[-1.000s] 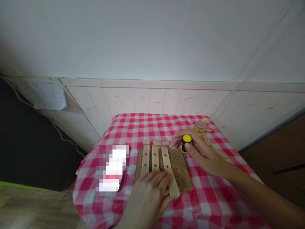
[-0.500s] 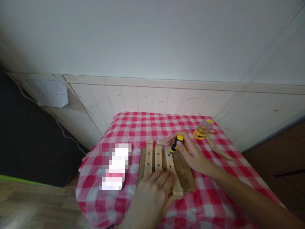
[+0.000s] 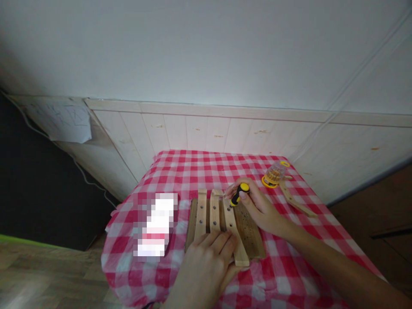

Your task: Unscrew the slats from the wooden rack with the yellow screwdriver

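Three curved light wooden strips lie side by side on a darker wooden board (image 3: 252, 234) with several small holes in its right part. Dark screw heads show in the left strip (image 3: 201, 214) and the middle strip (image 3: 215, 214). My right hand (image 3: 259, 210) is closed round a yellow-and-black screwdriver (image 3: 237, 197), tilted, with its lower end at the upper hole of the right strip (image 3: 240, 251). A lower hole in that strip is bare. My left hand (image 3: 209, 259) lies over the strips' near ends, its fingers and thumb gripping the right strip; it hides the other two ends.
A clear bit case with yellow base and cap (image 3: 273, 175) stands at the back right, beside a loose curved wooden strip (image 3: 298, 204). A blurred-out white object (image 3: 157, 225) lies left of the board. The checked tablecloth (image 3: 193, 169) reaches the panelled wall (image 3: 196, 133).
The near end of the right strip has swung slightly right, and my left fingers have shifted with it. The screwdriver stays at the same upper hole.
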{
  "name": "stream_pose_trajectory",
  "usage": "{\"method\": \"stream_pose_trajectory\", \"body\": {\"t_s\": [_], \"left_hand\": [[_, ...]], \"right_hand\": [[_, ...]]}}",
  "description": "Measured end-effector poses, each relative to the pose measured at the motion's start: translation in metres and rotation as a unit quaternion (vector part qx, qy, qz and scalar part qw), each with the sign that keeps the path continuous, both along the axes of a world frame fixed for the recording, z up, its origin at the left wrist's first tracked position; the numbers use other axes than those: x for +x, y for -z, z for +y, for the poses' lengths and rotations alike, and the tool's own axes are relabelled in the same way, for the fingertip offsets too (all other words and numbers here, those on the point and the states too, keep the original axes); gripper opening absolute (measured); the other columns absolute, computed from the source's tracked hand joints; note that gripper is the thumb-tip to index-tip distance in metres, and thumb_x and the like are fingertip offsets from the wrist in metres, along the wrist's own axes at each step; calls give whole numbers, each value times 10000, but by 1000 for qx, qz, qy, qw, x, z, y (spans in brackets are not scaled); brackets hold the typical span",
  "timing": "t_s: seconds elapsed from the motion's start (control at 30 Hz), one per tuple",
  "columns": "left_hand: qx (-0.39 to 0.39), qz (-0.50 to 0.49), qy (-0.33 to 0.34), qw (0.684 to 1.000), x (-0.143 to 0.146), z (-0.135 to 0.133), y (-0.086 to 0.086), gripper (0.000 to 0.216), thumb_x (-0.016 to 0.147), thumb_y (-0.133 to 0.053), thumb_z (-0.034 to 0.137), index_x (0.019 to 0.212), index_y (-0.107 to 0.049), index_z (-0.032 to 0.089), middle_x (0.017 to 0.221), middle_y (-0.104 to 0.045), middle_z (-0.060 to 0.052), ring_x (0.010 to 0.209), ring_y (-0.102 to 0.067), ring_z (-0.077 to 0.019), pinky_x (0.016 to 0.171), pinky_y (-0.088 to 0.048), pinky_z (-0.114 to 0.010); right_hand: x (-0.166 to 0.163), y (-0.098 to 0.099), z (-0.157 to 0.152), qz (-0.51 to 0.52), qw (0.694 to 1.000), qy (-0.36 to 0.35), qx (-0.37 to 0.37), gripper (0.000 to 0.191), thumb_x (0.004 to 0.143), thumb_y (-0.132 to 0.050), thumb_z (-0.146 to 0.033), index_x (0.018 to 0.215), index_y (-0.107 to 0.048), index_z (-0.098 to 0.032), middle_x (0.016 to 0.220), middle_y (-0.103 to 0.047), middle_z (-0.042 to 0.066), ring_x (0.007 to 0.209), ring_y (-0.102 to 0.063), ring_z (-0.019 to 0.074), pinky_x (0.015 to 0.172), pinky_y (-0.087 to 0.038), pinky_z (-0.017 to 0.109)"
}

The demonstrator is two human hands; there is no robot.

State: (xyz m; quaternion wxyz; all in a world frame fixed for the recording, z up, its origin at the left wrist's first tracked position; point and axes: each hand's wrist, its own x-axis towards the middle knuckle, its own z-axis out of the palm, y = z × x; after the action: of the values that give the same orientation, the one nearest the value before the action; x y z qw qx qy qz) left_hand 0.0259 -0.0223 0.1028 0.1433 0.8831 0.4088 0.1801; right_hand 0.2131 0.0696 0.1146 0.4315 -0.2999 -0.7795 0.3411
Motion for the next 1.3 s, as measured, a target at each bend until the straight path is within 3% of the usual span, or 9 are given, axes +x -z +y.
{"method": "stream_pose_trajectory", "body": {"t_s": [0.97,1.3], "left_hand": [[10,5,0,1000,1,-1,2,407,882,-751,321,1226,-645,130,1197,-718,-103,1058,-686,-277,885,-596,-414],[0,11,-1,1000,2,0,-2,405,876,-759,312,1224,-648,138,1206,-715,-96,1049,-686,-280,867,-599,-411]], "right_hand": [[2,7,-8,36,997,70,-7,219,1035,-378,-454,1112,-466,-268,985,-650,65,920,-673,196,839,-572,403],[2,5,-8,23,998,51,28,210,1046,-362,-423,1136,-468,-266,1053,-660,87,996,-664,206,867,-562,412]]}}
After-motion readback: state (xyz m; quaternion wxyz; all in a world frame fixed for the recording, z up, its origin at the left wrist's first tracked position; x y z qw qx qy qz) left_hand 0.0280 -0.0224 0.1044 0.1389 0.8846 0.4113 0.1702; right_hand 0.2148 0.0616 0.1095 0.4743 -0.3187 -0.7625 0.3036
